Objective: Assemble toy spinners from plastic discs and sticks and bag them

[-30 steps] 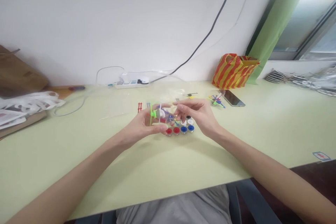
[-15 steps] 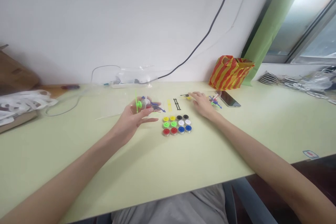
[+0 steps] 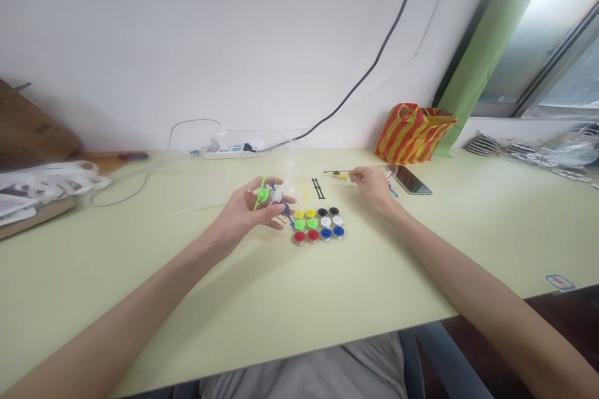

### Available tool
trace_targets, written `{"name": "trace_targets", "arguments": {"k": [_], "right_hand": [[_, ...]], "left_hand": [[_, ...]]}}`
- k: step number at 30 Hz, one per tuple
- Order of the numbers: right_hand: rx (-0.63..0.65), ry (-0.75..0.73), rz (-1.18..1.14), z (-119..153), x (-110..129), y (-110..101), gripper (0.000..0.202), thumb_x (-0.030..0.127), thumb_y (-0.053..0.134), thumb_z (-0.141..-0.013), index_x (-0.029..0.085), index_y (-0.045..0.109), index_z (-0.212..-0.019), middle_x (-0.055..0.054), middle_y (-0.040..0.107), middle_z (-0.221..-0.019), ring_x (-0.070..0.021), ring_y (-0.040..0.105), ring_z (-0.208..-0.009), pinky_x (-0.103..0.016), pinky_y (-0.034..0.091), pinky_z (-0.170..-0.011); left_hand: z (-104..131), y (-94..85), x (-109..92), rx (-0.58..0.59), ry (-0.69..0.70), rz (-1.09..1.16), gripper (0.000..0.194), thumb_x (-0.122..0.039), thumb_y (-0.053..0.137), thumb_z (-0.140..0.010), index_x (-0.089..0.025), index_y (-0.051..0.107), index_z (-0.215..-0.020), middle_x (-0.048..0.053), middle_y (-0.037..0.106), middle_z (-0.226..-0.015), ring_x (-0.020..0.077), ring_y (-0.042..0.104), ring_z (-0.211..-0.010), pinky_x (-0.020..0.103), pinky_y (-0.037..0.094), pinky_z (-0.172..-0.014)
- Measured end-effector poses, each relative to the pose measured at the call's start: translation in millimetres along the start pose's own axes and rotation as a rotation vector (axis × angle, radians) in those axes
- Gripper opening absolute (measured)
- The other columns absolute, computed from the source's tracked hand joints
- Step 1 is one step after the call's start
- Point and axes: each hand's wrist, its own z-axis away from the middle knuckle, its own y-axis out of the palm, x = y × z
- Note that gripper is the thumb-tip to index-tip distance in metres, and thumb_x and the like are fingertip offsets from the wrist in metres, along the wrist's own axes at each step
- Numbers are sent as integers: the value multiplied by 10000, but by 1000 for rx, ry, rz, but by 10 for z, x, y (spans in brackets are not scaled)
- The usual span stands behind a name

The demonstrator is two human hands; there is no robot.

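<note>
Toy assembly [image 3: 269, 194] in left hand [image 3: 243, 215]

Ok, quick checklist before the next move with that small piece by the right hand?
1. Left hand has a grip on the small toy assembly, green piece up: ok.
2. Right hand at the small yellow and black piece: ok; whether it is pinched: cannot tell.
3. Coloured discs in neat rows on the table, apart from both hands: ok.
4. Black strip and yellow strip lie loose behind the discs: ok.
5. Phone close beside the right hand: ok, mind it.
</note>
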Motion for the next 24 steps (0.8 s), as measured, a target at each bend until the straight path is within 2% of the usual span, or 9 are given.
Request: {"name": "trace_targets", "arguments": {"k": [3, 6, 8, 11, 14, 17, 20, 24], "right_hand": [[-157, -19, -134, 7, 82, -183, 265, 159, 469, -970, 176, 731, -1009, -63, 766, -918, -202, 697, -870, -322, 504, -823], [-359, -93, -448, 69, 250, -396, 181, 240, 523, -983, 194, 698, -969, -24, 697, -787, -174, 651, -740, -310, 509, -739], [-396, -156, -639, 144, 402, -520, 154, 306, 570, -989, 207, 681, -952, -5, 650, -749, -154, 611, -691, -288, 491, -671], [-366, -211, -780, 284, 650, -636, 184, 384, 613, -990, 218, 679, -947, -1, 632, -745, -137, 575, -651, -272, 464, -601], [-334, -257, -775, 420, 864, -660, 202, 404, 617, -996, 224, 690, -939, -5, 643, -764, -143, 598, -676, -282, 498, -626], [-364, -293, -670, 518, 992, -635, 183, 355, 591, -1014, 230, 697, -934, -6, 670, -801, -152, 637, -734, -298, 531, -700], [-420, -293, -577, 561, 1028, -616, 170, 305, 564, -1024, 233, 694, -942, -1, 683, -812, -153, 649, -756, -293, 528, -714], [-445, -268, -562, 564, 1019, -631, 176, 313, 542, -1032, 247, 680, -944, -6, 683, -835, -163, 661, -769, -302, 526, -707]], "left_hand": [[-14, -11, 3, 25, -9, -13, 573, -404, 828, -830, -230, 563, -1308, 140, 760, -1181, 272, 767, -927, 390, 661, -729], [-19, -19, 1, 72, -26, -37, 568, -380, 835, -822, -208, 573, -1296, 134, 774, -1107, 255, 763, -866, 321, 633, -634], [-11, -22, -11, 129, -54, -40, 620, -351, 843, -812, -210, 546, -1337, 120, 777, -1052, 250, 758, -843, 277, 595, -560], [19, -16, -48, 264, -110, -47, 724, -328, 821, -832, -241, 457, -1452, 100, 772, -1009, 248, 756, -811, 233, 515, -472], [49, -5, -84, 342, -122, -58, 750, -321, 786, -866, -278, 406, -1512, 79, 766, -992, 217, 744, -756, 213, 454, -451], [60, -5, -93, 339, -115, -74, 761, -321, 797, -856, -281, 422, -1516, 42, 748, -910, 183, 719, -716, 210, 437, -475], [60, -13, -88, 322, -129, -94, 811, -327, 826, -825, -280, 420, -1525, 20, 727, -877, 168, 699, -716, 212, 434, -496], [62, -11, -90, 335, -149, -91, 815, -322, 835, -811, -306, 430, -1519, 17, 729, -913, 167, 696, -731, 229, 478, -532]]}}
